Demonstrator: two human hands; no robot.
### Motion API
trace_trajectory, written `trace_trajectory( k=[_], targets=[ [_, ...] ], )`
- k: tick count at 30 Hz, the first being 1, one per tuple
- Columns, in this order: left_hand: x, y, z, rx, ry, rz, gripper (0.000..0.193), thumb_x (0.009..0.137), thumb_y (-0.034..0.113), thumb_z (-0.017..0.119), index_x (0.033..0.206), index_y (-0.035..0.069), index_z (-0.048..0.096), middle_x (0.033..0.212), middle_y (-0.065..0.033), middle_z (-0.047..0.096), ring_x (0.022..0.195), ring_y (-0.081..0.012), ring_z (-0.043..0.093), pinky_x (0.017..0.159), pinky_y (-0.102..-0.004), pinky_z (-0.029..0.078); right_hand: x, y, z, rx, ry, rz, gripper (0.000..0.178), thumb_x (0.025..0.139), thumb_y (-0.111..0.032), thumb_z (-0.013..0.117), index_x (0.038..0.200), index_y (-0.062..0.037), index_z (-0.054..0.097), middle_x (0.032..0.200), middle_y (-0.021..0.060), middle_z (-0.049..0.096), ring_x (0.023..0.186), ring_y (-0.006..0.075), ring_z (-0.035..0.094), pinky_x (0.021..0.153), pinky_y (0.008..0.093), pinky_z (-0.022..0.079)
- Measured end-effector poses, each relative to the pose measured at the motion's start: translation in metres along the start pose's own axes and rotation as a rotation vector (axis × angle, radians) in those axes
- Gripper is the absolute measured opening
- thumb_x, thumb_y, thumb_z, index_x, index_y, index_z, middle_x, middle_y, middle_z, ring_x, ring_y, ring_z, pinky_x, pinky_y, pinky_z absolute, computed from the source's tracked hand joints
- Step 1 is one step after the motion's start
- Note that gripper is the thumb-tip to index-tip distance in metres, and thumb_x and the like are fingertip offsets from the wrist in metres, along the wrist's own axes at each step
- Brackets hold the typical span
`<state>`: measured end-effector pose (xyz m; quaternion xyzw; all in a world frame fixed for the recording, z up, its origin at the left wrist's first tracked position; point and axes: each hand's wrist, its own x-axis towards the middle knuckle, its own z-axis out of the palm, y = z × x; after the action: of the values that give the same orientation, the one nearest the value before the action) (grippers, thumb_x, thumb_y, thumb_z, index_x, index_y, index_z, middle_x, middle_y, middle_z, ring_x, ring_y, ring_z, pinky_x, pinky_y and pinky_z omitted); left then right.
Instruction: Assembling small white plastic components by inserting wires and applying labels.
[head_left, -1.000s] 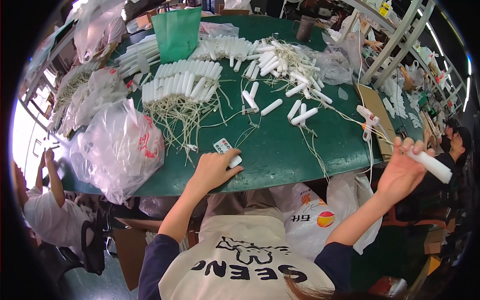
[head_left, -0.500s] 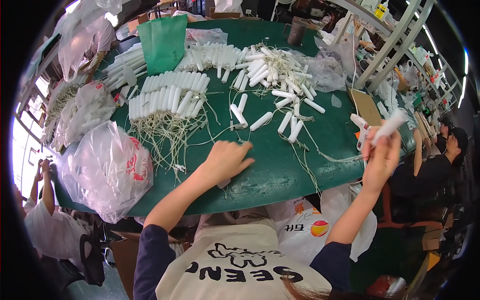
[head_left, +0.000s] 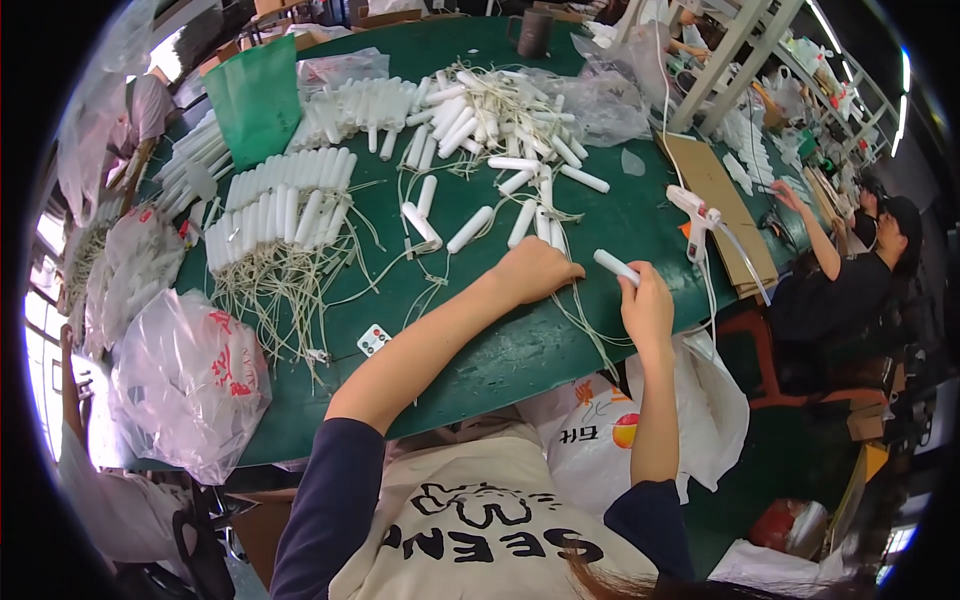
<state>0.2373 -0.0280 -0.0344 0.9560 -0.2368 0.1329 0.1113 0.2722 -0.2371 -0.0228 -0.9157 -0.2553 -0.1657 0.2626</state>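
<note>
My right hand [head_left: 648, 305] grips a short white tube [head_left: 612, 264] between thumb and fingers, its free end pointing up and left. My left hand [head_left: 535, 272] is closed over the near ends of a few loose white tubes [head_left: 522, 223], among their pale cords [head_left: 585, 325]. Whatever its curled fingers pinch is hidden. More loose tubes lie left of this hand, one of them a slanted tube [head_left: 469, 231]. A white glue gun [head_left: 694, 212] rests on the table to the right, beyond my right hand.
The green table [head_left: 480, 345] holds rows of corded tubes [head_left: 275, 215] at left and a tangled heap of tubes [head_left: 490, 115] farther back. Around it are a green bag [head_left: 255, 105], a clear plastic bag [head_left: 190, 385], a small remote control [head_left: 373, 340], cardboard [head_left: 715, 200] and a dark mug [head_left: 533, 35]. A co-worker [head_left: 850, 270] sits at right.
My right hand has brought the tube left and down, away from the glue gun. My left hand has moved right to the loose tubes, its fingers now curled. The remote control has come into view.
</note>
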Motion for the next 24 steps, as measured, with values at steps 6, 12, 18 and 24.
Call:
trace_trajectory(
  k=[6, 12, 18, 24],
  targets=[
    [-0.003, -0.006, -0.001, -0.179, 0.15, 0.099, 0.014, 0.077, 0.025, 0.063, 0.086, 0.015, 0.069, 0.07, -0.0062, 0.064, 0.063, -0.025, 0.063, 0.056, -0.0375, 0.047, -0.02, 0.017, 0.003, -0.102, -0.013, 0.004, 0.018, 0.081, -0.014, 0.063, 0.095, -0.0018, 0.061, 0.094, 0.0129, 0.057, 0.091, 0.0312, 0.053, 0.076, 0.0413, 0.045],
    [-0.026, 0.012, -0.041, -0.33, 0.113, -0.14, 0.014, 0.079, 0.024, 0.066, 0.085, 0.012, 0.072, 0.071, -0.0061, 0.066, 0.062, -0.0234, 0.061, 0.055, -0.0338, 0.046, -0.023, -0.028, -0.02, 0.451, 0.032, -0.152, 0.02, 0.075, -0.013, 0.07, 0.091, -0.002, 0.066, 0.092, 0.0105, 0.062, 0.091, 0.0269, 0.056, 0.079, 0.0349, 0.045],
    [-0.045, 0.027, -0.067, -0.452, 0.157, -0.231, 0.015, 0.078, 0.02, 0.069, 0.086, 0.008, 0.071, 0.068, -0.0094, 0.065, 0.056, -0.0199, 0.06, 0.054, -0.0295, 0.045, -0.03, -0.054, -0.021, 0.639, -0.084, -0.121, 0.014, 0.073, -0.001, 0.07, 0.087, 0.0007, 0.066, 0.082, 0.0082, 0.066, 0.072, 0.0152, 0.062, 0.064, 0.0254, 0.047],
    [-0.05, 0.028, -0.067, -0.966, 0.201, -0.215, 0.019, 0.087, 0.017, 0.063, 0.096, 0.001, 0.068, 0.086, -0.0067, 0.068, 0.074, -0.0081, 0.059, 0.066, -0.0246, 0.046, -0.031, -0.071, -0.014, 0.763, 0.028, -0.109, 0.007, 0.077, 0.002, 0.066, 0.084, 0.0034, 0.065, 0.078, 0.006, 0.064, 0.067, 0.0103, 0.057, 0.063, 0.022, 0.045]
  ],
)
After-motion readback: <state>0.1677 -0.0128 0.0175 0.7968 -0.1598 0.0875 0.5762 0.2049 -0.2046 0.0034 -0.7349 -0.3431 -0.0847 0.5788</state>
